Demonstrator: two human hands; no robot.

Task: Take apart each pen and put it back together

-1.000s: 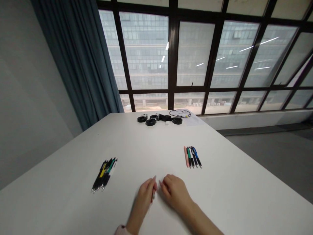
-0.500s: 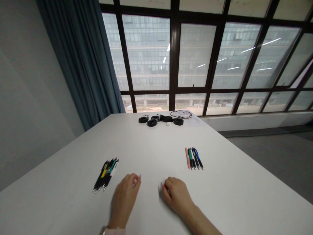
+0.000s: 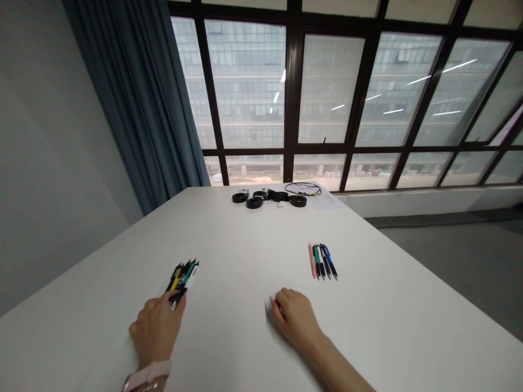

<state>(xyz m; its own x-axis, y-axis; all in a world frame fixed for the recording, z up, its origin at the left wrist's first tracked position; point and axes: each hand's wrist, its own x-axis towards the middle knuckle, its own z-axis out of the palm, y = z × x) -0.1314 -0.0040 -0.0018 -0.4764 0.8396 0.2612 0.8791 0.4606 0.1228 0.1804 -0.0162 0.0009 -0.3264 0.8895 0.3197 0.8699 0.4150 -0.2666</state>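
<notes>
My left hand [image 3: 157, 326] is at the lower ends of a bundle of click pens [image 3: 186, 274], on the left of the table. Its fingers and thumb are closed around the near ends, hiding part of them. Black, yellow, green and white barrels show beyond the fingertips. My right hand [image 3: 295, 314] rests on the tabletop right of centre, its fingers curled in, with no object visible in it. Farther off and to its right, a row of pens [image 3: 322, 261] lies side by side: pink, green, white, black and blue ones.
A white table [image 3: 241, 245] stretches toward the windows. At its far end lie several black rolls [image 3: 254, 203], a small white item [image 3: 281, 204], a thin black cable loop [image 3: 303, 189] and a pale sheet [image 3: 324, 201]. A blue curtain [image 3: 139, 98] hangs at the left.
My left hand has moved left from the middle of the table onto the left pens and closed on their near ends. My right hand stays nearly in place.
</notes>
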